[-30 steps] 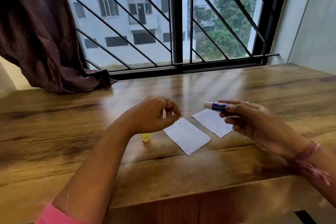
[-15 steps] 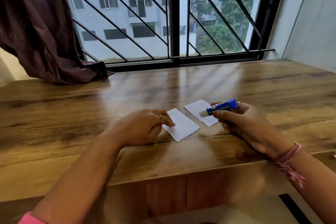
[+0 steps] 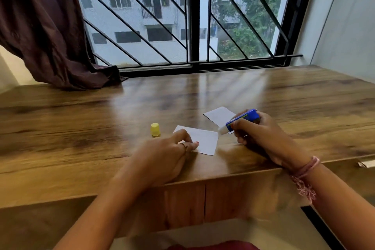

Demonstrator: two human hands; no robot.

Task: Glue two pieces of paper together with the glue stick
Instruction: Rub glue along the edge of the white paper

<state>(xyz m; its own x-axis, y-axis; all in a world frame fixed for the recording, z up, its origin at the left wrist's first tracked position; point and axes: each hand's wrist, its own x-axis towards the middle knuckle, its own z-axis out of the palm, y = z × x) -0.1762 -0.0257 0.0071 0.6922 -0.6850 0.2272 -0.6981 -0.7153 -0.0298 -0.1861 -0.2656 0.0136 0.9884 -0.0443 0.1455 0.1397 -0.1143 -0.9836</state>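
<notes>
1. The glue stick [image 3: 241, 121] is in your right hand [image 3: 261, 138], fingers curled round its blue barrel, the pale tip pointing down and left, just beside the right corner of the near paper [image 3: 199, 141].
2. Your left hand [image 3: 162, 156] lies on the near-left part of that sheet with fingertips pressing it to the table [image 3: 81, 119]. If you ease that pressure as the tip drags, the sheet is likely to slide or buckle.
3. The tip looks to be at the very edge, though blur makes contact hard to judge. If you start there, you could smear glue onto the wood and stick the paper down.
4. The far paper [image 3: 219, 115] lies partly under your right hand. A sweep of the wrist could push it away or catch it with glue.
5. The yellow cap [image 3: 155, 130] stands upright just left of the near paper, close to your left fingers. A nudge could topple it and send it rolling.
</notes>
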